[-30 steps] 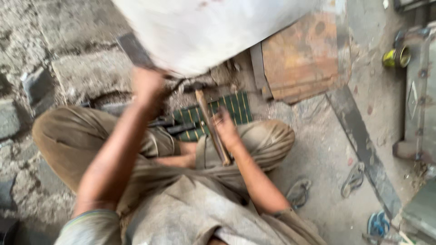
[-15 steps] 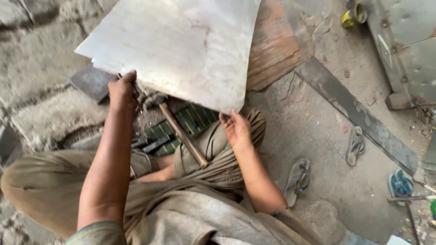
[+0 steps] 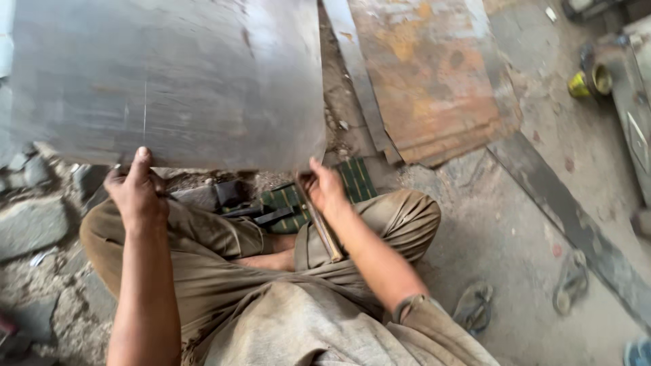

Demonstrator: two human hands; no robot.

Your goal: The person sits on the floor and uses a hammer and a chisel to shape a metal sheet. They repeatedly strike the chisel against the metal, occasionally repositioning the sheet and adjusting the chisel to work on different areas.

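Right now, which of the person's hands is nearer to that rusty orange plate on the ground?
Right. The right hand holds the grey metal sheet at its lower right corner, close beside the rusty plate. The left hand grips the sheet's lower left edge, farther off.

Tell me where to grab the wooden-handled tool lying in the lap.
Grip the wooden handle near its free lower end, coming from the right side. The upper end is tucked under the metal sheet and the right hand, so only the slanted shaft across the lap is open.
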